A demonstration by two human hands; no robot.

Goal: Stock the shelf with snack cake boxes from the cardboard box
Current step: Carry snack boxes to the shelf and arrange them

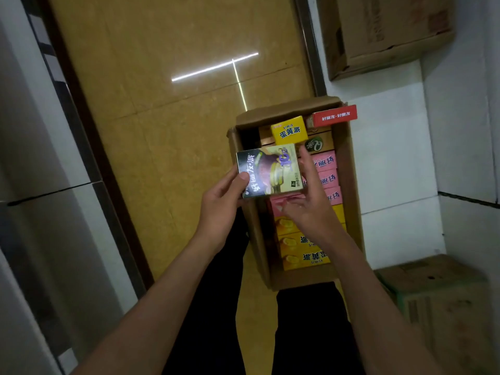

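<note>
Head view | snack cake box (270, 170), long axis left-right, held mid-frame above cardboard box (349, 185) | gripped by left hand (221, 204) | right hand (308, 201) spread wide against its right edge

Open gap (247, 138) beside packed boxes (326, 171)
</note>
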